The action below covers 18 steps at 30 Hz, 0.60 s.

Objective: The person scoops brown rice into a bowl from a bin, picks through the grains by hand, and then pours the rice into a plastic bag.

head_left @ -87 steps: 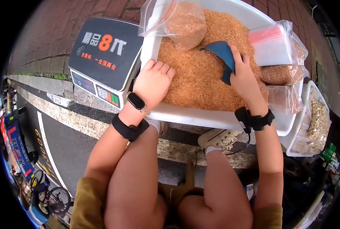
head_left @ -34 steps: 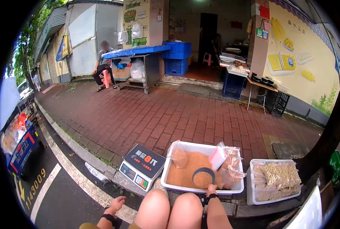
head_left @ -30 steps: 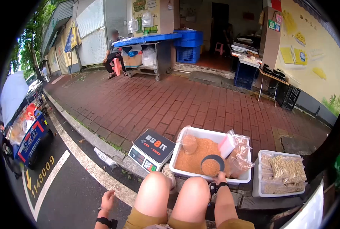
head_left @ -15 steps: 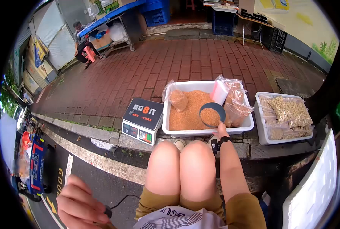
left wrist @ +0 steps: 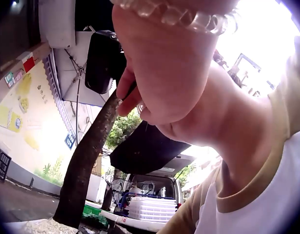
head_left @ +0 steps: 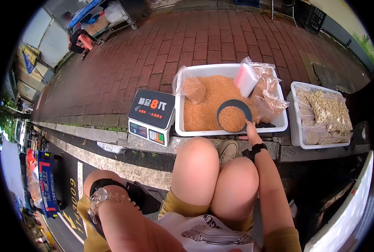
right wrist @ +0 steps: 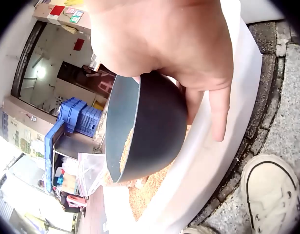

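My right hand grips the rim of a dark blue-grey bowl heaped with orange-brown dried flakes. In the right wrist view, the thumb is over the rim and some fingers curl behind the bowl; one finger points away. The bowl is at the near right of a white tub filled with the same flakes. My left hand is raised close to the head, beside a black device. Its fingertips lie partly hidden behind the palm, so I cannot tell what they hold. The head view shows it large at the lower edge.
A digital scale stands left of the tub. Flake-filled bags and a pack of clear bags lie in it. Another white tub of bagged pale pieces is on the right. A white foam panel leans at the lower right.
The view swung up to the street and back down. My left hand left the tub's rim and rose toward the head. My right hand kept the bowl, now turned upright with flakes in it.
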Available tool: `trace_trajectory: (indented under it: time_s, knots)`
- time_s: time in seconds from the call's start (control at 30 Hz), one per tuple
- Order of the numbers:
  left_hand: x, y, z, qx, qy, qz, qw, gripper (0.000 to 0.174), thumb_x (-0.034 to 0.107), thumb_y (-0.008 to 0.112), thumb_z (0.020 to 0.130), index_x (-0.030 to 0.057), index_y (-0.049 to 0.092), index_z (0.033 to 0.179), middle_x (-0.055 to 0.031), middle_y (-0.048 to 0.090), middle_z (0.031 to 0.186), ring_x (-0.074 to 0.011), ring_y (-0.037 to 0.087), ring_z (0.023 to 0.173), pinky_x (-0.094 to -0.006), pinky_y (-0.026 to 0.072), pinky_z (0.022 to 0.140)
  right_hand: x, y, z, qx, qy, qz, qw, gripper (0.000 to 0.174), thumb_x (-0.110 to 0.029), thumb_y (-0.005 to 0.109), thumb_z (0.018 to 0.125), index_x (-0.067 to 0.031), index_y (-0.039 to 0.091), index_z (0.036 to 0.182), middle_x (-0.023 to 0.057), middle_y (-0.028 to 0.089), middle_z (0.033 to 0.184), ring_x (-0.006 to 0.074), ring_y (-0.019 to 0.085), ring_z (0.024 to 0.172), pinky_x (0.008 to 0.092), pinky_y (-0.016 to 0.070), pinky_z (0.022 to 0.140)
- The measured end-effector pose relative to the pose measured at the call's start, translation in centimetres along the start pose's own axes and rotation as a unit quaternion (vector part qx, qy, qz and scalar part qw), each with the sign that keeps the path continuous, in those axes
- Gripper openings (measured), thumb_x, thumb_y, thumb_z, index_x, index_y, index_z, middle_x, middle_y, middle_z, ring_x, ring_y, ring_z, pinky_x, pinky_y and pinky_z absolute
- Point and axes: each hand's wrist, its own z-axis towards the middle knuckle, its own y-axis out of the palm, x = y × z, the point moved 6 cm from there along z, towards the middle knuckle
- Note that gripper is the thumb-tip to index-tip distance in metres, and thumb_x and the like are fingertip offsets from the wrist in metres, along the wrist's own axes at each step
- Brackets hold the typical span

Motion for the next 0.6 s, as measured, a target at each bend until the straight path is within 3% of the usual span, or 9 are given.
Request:
trace_trajectory:
  time_s: [0.07,0.13,0.2,0.27,0.4,0.47,0.6]
  knots:
    - [-2.1,-0.4,-4.6,0.211,-0.053,-0.037,0.975,0.026,0.004,0.041,0.088,0.0103,0.057,0.107,-0.0092,0.053,0.103,-0.0120,0.052,0.076,-0.0181,0.0379,0.056,-1.5,0.6,-1.6,0.022,-0.008,-0.006,1.000,0.057,-0.027,0.038,0.086,-0.0087,0.011,0.132,0.0183,0.023,0.133,0.0380,0.035,0.116,0.0514,0.0455,0.081]
    - [-2.2,0.4,-9.9,0.111,-0.338,-0.110,0.928,0.028,0.012,0.055,0.068,0.0121,0.059,0.095,-0.0053,0.057,0.097,-0.0129,0.053,0.072,-0.0238,0.0411,0.069,-0.9,0.7,-0.6,0.036,-0.008,0.018,0.999,0.051,-0.018,0.042,0.081,-0.0102,0.021,0.127,0.0164,0.028,0.129,0.0370,0.033,0.116,0.0503,0.0489,0.076]
    - [-5.8,5.3,-14.7,-0.019,-0.331,-0.166,0.929,0.029,0.005,0.054,0.069,0.0105,0.056,0.098,-0.0078,0.056,0.096,-0.0179,0.054,0.074,-0.0293,0.0416,0.066,-0.5,0.8,-0.3,0.040,-0.028,0.028,0.998,0.051,-0.012,0.041,0.077,-0.0121,0.023,0.124,0.0147,0.034,0.123,0.0351,0.041,0.108,0.0500,0.0499,0.074]
    - [-7.5,10.9,-21.3,-0.131,-0.497,-0.234,0.826,0.033,-0.003,0.055,0.069,0.0066,0.055,0.100,-0.0104,0.053,0.099,-0.0266,0.054,0.075,-0.0322,0.0434,0.066,-0.3,0.7,-0.1,0.046,-0.044,0.042,0.997,0.052,-0.003,0.041,0.070,-0.0093,0.029,0.120,0.0138,0.042,0.114,0.0324,0.049,0.099,0.0448,0.0527,0.067]
    - [-3.3,20.1,-34.7,-0.150,-0.640,-0.318,0.683,0.034,-0.003,0.048,0.073,0.0046,0.051,0.106,-0.0121,0.050,0.103,-0.0329,0.053,0.082,-0.0373,0.0441,0.073,1.2,-1.0,3.2,-0.019,-0.050,0.109,0.993,0.066,0.002,0.040,0.064,-0.0117,0.028,0.127,0.0145,0.046,0.112,0.0340,0.054,0.093,0.0432,0.0529,0.066]
    - [0.2,24.5,-39.4,-0.134,-0.727,-0.392,0.547,0.034,-0.003,0.046,0.076,0.0040,0.049,0.109,-0.0133,0.050,0.102,-0.0308,0.054,0.079,-0.0353,0.0449,0.071,0.1,-0.7,3.3,-0.033,-0.033,0.133,0.990,0.072,0.007,0.037,0.064,-0.0136,0.023,0.131,0.0146,0.045,0.115,0.0345,0.053,0.097,0.0448,0.0537,0.069]
    - [3.2,32.4,-41.0,-0.153,-0.710,-0.462,0.509,0.034,-0.001,0.048,0.077,0.0049,0.048,0.111,-0.0128,0.050,0.099,-0.0269,0.055,0.075,-0.0331,0.0450,0.067,-1.0,1.4,3.9,-0.024,-0.016,0.179,0.983,0.074,0.010,0.035,0.064,-0.0141,0.022,0.133,0.0148,0.042,0.119,0.0346,0.051,0.101,0.0470,0.0534,0.071]
